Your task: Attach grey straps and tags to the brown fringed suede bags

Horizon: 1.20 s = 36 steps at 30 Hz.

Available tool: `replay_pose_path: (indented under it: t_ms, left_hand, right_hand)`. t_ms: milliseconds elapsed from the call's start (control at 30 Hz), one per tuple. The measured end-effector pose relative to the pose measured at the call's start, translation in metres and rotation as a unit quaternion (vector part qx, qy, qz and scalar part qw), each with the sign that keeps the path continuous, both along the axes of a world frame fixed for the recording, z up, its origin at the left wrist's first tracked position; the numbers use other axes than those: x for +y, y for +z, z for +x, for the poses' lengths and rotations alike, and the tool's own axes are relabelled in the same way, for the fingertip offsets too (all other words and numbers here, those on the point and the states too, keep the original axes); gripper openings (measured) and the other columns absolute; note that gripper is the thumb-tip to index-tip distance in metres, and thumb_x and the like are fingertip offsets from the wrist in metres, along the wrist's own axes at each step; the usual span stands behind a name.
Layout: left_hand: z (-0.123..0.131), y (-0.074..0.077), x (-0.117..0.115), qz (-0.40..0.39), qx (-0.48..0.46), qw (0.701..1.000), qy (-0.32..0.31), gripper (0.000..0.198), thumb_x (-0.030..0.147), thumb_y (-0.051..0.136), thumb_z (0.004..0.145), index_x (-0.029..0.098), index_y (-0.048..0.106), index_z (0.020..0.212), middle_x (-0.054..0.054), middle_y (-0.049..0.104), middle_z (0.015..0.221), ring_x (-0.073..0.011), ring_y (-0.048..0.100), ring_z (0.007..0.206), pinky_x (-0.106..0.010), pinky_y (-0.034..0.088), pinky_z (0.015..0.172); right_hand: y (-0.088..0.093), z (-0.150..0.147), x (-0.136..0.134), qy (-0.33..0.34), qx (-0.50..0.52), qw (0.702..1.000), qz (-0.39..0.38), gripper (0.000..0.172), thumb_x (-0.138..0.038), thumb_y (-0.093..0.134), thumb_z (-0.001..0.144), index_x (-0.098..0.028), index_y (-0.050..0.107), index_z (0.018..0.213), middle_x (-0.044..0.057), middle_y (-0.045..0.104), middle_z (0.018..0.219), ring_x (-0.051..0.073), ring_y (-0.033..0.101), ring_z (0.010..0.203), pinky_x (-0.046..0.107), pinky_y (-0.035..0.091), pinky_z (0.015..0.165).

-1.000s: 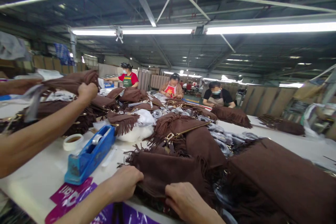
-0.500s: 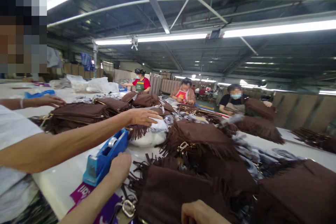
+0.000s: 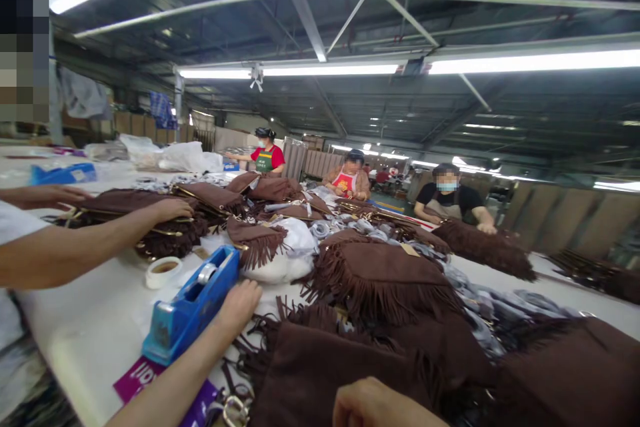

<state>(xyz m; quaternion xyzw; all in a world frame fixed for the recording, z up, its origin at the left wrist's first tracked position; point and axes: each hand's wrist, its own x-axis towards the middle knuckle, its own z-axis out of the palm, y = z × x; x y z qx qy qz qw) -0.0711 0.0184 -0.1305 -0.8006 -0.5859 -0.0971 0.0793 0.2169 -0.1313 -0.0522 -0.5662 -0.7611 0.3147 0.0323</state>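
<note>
My left hand [image 3: 243, 301] is curled beside the blue tape dispenser [image 3: 193, 307], between it and the fringed bags; its fingertips are hidden. Low in the middle, my right hand [image 3: 367, 403] is bent into a loose fist over the front of a dark brown fringed bag [image 3: 330, 367]. What its fingers hold, if anything, is out of sight. A metal clasp on a strap [image 3: 235, 408] lies left of that bag. Behind it, another fringed bag [image 3: 385, 267] carries a small tan tag [image 3: 410, 250].
At left, a co-worker's hand [image 3: 173, 209] rests on stacked brown bags [image 3: 125, 203]. A white tape roll [image 3: 164, 272] and purple printed packaging [image 3: 137, 377] lie near the dispenser. Grey wrapped straps [image 3: 480, 313] spread rightward. Across the table, a masked person [image 3: 447, 197] handles a fringed bag [image 3: 485, 247].
The neighbouring co-worker's arm has drawn back left, uncovering the tape roll and a small fringed bag. The masked person's bag has been lowered. My hands have shifted only slightly.
</note>
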Motion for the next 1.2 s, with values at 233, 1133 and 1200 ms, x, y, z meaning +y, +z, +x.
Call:
replay_pose_path:
  t_ms: [233, 1133, 1200]
  left_hand:
    - [-0.013, 0.001, 0.006, -0.017, -0.100, 0.993, 0.058, 0.036, 0.001, 0.027, 0.087, 0.016, 0.056, 0.101, -0.009, 0.067, 0.095, -0.0195, 0.063, 0.093, -0.027, 0.044, 0.080]
    - [-0.019, -0.009, 0.014, -0.027, -0.209, 0.977, 0.014, 0.030, 0.007, 0.027, 0.084, 0.021, 0.053, 0.089, -0.005, 0.067, 0.089, -0.0182, 0.064, 0.089, -0.026, 0.045, 0.079]
    - [-0.016, -0.001, 0.007, -0.029, -0.197, 0.980, 0.022, 0.032, 0.006, 0.028, 0.083, 0.021, 0.055, 0.090, -0.005, 0.068, 0.091, -0.0185, 0.063, 0.091, -0.026, 0.045, 0.080]
  right_hand:
    - [0.006, -0.040, 0.051, 0.023, 0.131, 0.991, 0.006, 0.015, -0.017, 0.052, 0.073, -0.018, 0.065, 0.081, -0.004, 0.057, 0.059, 0.010, 0.055, 0.051, 0.015, 0.036, 0.044]
    - [-0.017, -0.131, 0.169, -0.120, 0.235, 0.937, 0.231, 0.018, -0.019, 0.060, 0.078, -0.020, 0.057, 0.061, -0.005, 0.058, 0.050, 0.014, 0.061, 0.054, 0.023, 0.045, 0.060]
    - [-0.008, -0.107, 0.166, -0.132, 0.235, 0.931, 0.247, 0.020, -0.020, 0.062, 0.077, -0.021, 0.053, 0.058, -0.006, 0.055, 0.046, 0.013, 0.059, 0.052, 0.023, 0.043, 0.061]
